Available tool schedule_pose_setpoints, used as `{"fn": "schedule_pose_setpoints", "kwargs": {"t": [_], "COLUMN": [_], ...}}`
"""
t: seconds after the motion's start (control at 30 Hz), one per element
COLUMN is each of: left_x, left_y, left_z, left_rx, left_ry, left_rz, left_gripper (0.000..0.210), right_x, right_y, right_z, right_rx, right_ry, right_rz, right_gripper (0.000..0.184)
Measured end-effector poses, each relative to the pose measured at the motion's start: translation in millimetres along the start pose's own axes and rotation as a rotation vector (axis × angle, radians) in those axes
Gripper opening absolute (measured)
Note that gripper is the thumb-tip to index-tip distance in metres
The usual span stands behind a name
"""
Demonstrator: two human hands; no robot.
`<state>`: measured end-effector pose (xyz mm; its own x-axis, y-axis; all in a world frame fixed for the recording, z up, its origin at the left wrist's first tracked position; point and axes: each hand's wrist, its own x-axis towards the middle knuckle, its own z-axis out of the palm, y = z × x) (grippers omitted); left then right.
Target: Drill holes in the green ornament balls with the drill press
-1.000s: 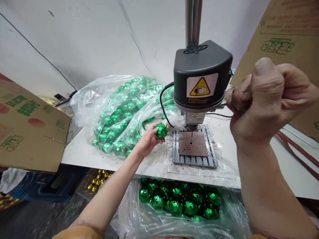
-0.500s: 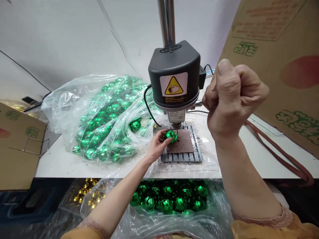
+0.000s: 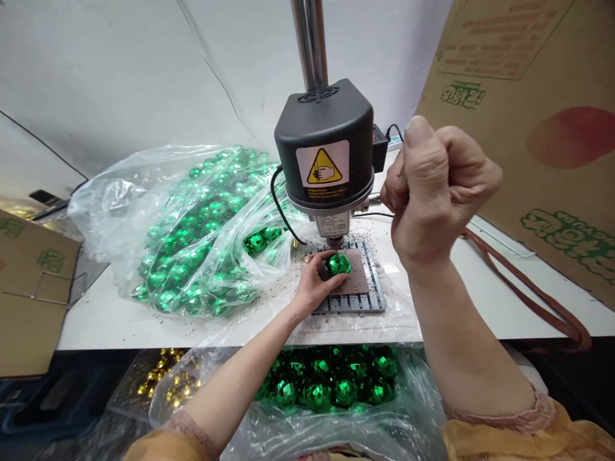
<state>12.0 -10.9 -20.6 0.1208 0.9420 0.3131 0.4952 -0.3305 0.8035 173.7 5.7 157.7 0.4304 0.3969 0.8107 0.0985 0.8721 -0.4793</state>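
Note:
My left hand (image 3: 319, 282) has its fingers and thumb around a shiny green faceted ball (image 3: 339, 264). The ball sits on the brown board (image 3: 358, 282) over the slotted metal base, right under the chuck of the black drill press (image 3: 327, 147). The thin bit meets the top of the ball; whether it has gone in I cannot tell. Up at the right, my right hand (image 3: 437, 192) is closed in a fist around the press's handle (image 3: 373, 200), whose grip end the fingers hide.
A clear plastic bag (image 3: 106, 192) full of green balls lies left of the press. Below the table edge, more green balls (image 3: 317, 394) and small gold ones (image 3: 163, 378) sit in plastic. Cardboard boxes (image 3: 542, 147) flank both sides. A brown strap (image 3: 528, 294) lies at right. Dark chips litter the table.
My left hand has carried the green ball rightward from beside the bit to right beneath it. My right hand keeps its grip on the handle. The whole view has shifted slightly.

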Motion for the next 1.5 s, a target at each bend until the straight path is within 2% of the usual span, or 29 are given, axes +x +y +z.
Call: {"fn": "schedule_pose_setpoints", "kwargs": {"t": [0.2,0.47,0.7,0.9,1.07,1.3,1.5], "left_x": [-2.5,-3.7,-3.9,-3.6,-4.2,-4.6,-4.4], "left_y": [-1.3,0.2,0.6,0.9,1.9,0.7,0.5], "left_z": [6.8,6.7,6.3,5.5,5.6,5.7,6.4], "left_rx": [-0.067,-0.078,-0.058,-0.056,-0.057,-0.062,-0.071], "left_ry": [0.001,-0.005,-0.008,-0.015,-0.015,-0.018,-0.012], "left_rz": [0.016,0.006,0.021,0.029,0.018,0.008,0.015], "left_gripper": [0.05,0.049,0.047,0.046,0.046,0.047,0.046], "right_x": [0.8,-24.0,-34.2,-38.2,-41.0,-43.4,-46.4], "right_y": [0.1,2.4,12.6,13.2,12.1,19.7,27.0], "right_z": [-1.3,-7.0,-12.6,-19.1,-18.5,-20.1,-25.4], "right_rx": [-0.007,0.028,0.104,0.115,0.13,0.16,0.169], "right_ry": [-0.01,0.112,0.091,0.042,0.06,0.023,-0.014], "right_rz": [0.032,-0.034,-0.191,-0.148,-0.206,-0.325,-0.34], "right_gripper": [0.047,0.054,0.05,0.043,0.041,0.04,0.038]}}
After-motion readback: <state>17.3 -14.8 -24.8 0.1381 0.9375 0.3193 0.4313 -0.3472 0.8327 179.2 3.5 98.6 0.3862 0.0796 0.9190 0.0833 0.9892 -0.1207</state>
